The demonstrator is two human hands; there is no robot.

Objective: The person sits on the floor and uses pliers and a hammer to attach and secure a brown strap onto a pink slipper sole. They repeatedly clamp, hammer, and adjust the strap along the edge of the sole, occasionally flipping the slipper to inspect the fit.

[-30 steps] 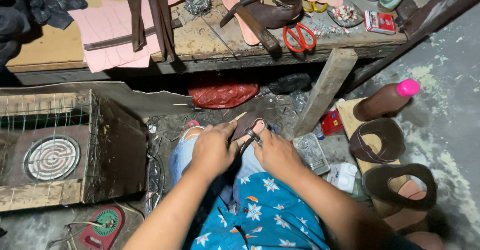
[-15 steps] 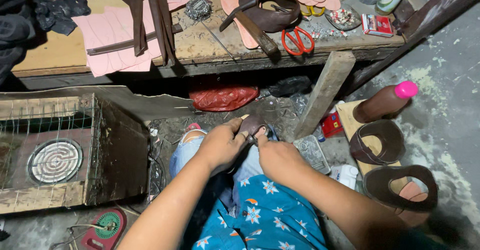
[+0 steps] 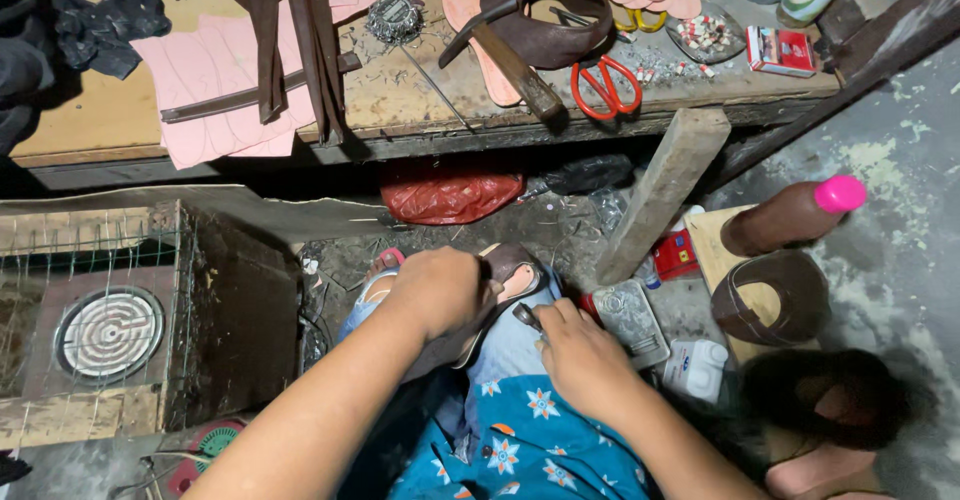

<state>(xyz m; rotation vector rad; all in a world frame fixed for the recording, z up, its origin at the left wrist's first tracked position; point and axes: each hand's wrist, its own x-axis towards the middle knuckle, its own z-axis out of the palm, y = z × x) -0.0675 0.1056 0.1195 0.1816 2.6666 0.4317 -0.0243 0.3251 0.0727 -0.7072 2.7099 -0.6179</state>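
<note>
Head view: left hand point(image 3: 440, 295) bent over lap, grip clamped round brown sandal point(image 3: 510, 275), fingers hiding most of it. Right hand point(image 3: 580, 350) pinches small dark tool point(image 3: 526, 316) beside sandal; tool type unclear, tip hidden.

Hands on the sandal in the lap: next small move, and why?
Probably bring the right hand with its small dark tool up to the brown-strapped sandal with the pink insole. The left hand grips that sandal over the lap, while the tool tip sits just short of its edge, not visibly touching.
</note>
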